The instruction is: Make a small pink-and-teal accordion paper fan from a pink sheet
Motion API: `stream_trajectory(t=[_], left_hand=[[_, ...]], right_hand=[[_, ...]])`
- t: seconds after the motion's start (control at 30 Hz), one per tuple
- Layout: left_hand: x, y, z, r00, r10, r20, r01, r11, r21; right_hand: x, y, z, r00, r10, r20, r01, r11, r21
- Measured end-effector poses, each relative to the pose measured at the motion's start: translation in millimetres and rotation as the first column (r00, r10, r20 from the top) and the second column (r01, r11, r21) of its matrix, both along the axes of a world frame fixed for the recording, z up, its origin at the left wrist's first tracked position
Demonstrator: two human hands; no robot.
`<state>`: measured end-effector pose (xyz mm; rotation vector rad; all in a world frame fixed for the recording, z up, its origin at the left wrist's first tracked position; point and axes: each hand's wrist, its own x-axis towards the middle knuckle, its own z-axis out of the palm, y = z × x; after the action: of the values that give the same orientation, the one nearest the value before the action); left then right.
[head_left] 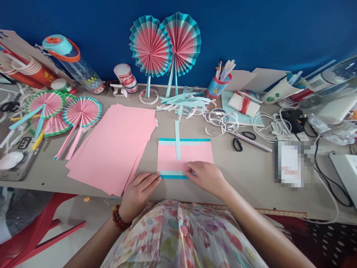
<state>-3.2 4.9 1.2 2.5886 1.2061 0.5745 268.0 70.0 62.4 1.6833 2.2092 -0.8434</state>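
Table [251,167] meets blue wall [240,33], left hand [142,191] flat at corner of pink sheet [167,154], right hand [206,176] pinched closed over it.

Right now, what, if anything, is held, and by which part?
No clear grip: the left hand lies flat at the near left corner of the pink sheet; the right hand has fingertips on its pale near band; whether pinching cannot be told.

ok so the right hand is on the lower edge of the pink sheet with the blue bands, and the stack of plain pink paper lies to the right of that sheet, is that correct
One thing is off: in the head view, the stack of plain pink paper lies to the left of the banded sheet. The right hand is on its lower edge.
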Motion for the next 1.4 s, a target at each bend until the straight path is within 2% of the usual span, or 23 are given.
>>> stream_trajectory(t=[0.43,0.67,0.9,0.97,1.07,1.13,1.27,1.4], left_hand=[[0.0,0.2,1.1,1.0,-0.009,-0.002,0.009,1.0,0.007],[0.3,0.1,1.4,1.0,-0.011,-0.007,0.011,1.0,-0.008],[4.1,6.7,13.2,1.0,-0.016,0.021,0.017,0.999,-0.034],[15.8,12.0,17.2,0.998,-0.061,0.022,0.062,0.998,-0.033],[40.5,21.0,16.7,0.966,-0.259,-0.001,0.259,0.966,-0.01],[54.4,26.0,11.9,0.944,-0.327,-0.038,0.328,0.944,0.018],[63.7,30.2,1.2,0.935,-0.331,-0.125,0.335,0.942,0.01],[60.5,29.4,-1.2,0.92,-0.347,-0.184,0.356,0.934,0.016]], right_hand=[[-0.6,-0.5,-0.2,1.0,-0.005,-0.003,0.005,1.0,-0.005],[5.2,-1.2,-3.2,0.996,-0.084,-0.019,0.084,0.996,0.031],[8.1,-2.3,-4.1,0.993,-0.104,-0.056,0.106,0.994,0.034],[8.3,-2.3,-5.0,0.995,-0.087,-0.043,0.089,0.995,0.05],[7.6,-3.2,-7.0,0.996,-0.069,-0.048,0.073,0.995,0.074],[7.1,-4.2,-7.5,0.996,-0.078,-0.052,0.082,0.993,0.081],[13.3,-5.7,-3.6,0.99,-0.104,-0.093,0.111,0.992,0.068],[33.4,-5.9,2.2,0.96,-0.187,-0.209,0.197,0.98,0.026]])
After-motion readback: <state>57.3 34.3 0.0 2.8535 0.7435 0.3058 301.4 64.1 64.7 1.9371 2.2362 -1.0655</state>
